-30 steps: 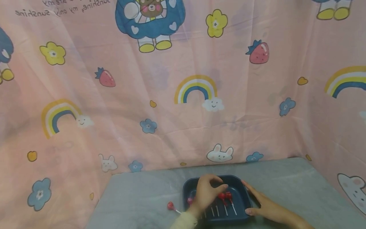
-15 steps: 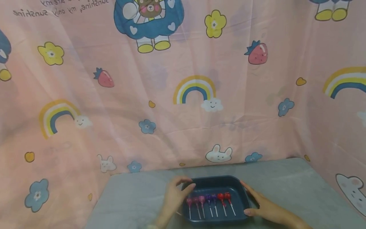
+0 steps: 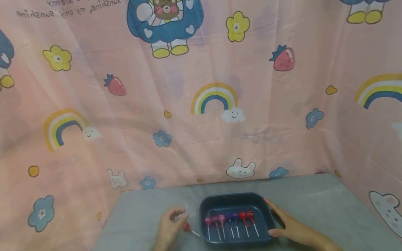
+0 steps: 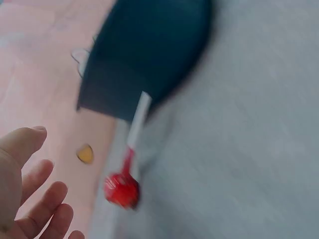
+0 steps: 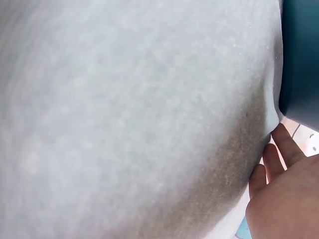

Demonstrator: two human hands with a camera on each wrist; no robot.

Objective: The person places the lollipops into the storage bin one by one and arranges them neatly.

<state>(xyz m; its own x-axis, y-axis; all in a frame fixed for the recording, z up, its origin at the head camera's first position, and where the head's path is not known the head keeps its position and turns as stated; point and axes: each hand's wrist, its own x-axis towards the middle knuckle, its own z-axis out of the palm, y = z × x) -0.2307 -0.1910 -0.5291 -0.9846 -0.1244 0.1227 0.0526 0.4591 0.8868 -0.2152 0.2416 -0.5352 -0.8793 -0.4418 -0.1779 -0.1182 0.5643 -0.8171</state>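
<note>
A dark blue tray (image 3: 237,240) holds several wrapped lollipops in a row, sticks toward the person: pink ones (image 3: 222,218) on the left, purple ones (image 3: 232,217) in the middle, red ones (image 3: 246,216) on the right. Outside the tray's left side, one red lollipop (image 3: 186,226) lies on the cloth, its stick pointing at the tray. My left hand (image 3: 169,225) is just left of that lollipop, thumb and fingers apart with nothing between them. My right hand (image 3: 290,226) rests against the tray's right side, its thumb near the front corner and fingers extended along the wall.
A grey cloth (image 3: 150,209) covers the table beneath the tray. Behind it hangs a pink curtain (image 3: 132,115) printed with rainbows, flowers and strawberries, and it also runs along the right side.
My left hand has moved left, out from over the tray to beside the loose red lollipop, uncovering the row of lollipops. My right hand stays at the tray's right side.
</note>
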